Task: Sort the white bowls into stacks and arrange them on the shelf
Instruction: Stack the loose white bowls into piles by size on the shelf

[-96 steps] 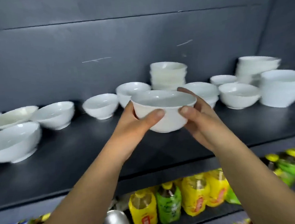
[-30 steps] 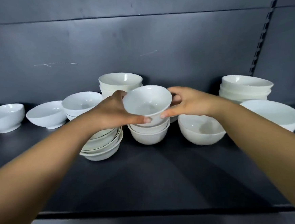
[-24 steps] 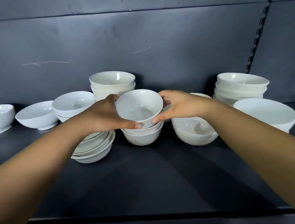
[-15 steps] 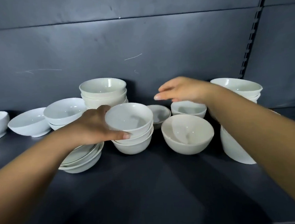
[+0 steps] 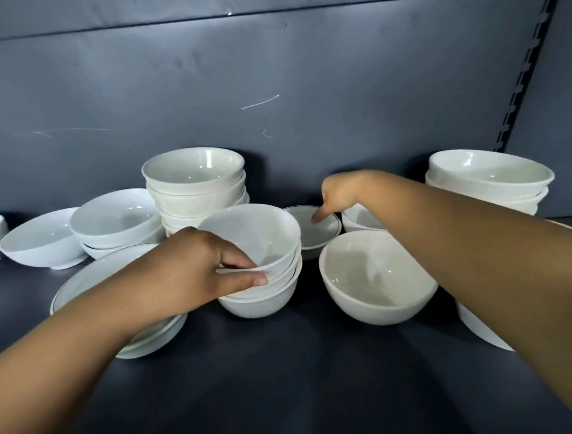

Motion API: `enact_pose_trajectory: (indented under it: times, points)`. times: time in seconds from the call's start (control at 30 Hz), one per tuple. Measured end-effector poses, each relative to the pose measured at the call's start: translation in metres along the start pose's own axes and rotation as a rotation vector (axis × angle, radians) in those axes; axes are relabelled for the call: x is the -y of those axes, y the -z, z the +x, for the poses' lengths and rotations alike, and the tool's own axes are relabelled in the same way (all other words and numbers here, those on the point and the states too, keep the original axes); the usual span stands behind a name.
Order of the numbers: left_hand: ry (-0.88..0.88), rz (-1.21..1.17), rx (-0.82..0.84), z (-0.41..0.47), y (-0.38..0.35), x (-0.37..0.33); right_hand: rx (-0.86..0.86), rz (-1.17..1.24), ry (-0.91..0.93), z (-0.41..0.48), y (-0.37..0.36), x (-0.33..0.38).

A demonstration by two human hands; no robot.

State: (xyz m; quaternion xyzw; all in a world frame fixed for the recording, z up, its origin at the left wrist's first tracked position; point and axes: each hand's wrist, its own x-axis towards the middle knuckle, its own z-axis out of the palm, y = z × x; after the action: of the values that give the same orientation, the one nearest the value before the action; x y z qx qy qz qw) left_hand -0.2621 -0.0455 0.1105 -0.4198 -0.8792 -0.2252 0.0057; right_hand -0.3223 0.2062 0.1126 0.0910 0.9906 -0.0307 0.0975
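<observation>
Bowl [image 5: 255,239] now nested atop short stack [image 5: 260,301], front-centre of shelf [image 5: 291,387]. L hand [image 5: 196,275] still pinches its near rim, thumb outside. R hand [image 5: 344,191] has let go and dropped to small dish [image 5: 327,234] behind. Finger on it, grip unclear. Dish prob. next.

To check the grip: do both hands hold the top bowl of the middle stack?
No, only the left hand grips that top bowl; the right hand touches a small dish behind.
</observation>
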Motion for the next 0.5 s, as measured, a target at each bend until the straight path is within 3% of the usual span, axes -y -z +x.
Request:
enact_pose_trajectory:
  times: [0.13,0.3,0.5]
  points:
    - [-0.021,-0.001,0.021,0.003,0.001,-0.001,-0.004,0.02,-0.033,0.008,-0.004,0.003]
    - [-0.013,-0.045,0.054,0.003,0.006,-0.005,-0.061,0.321,-0.058,0.003,0.011,-0.006]
    - [0.026,-0.008,0.102,0.001,0.007,-0.001,-0.165,0.309,-0.058,-0.011,0.04,-0.004]
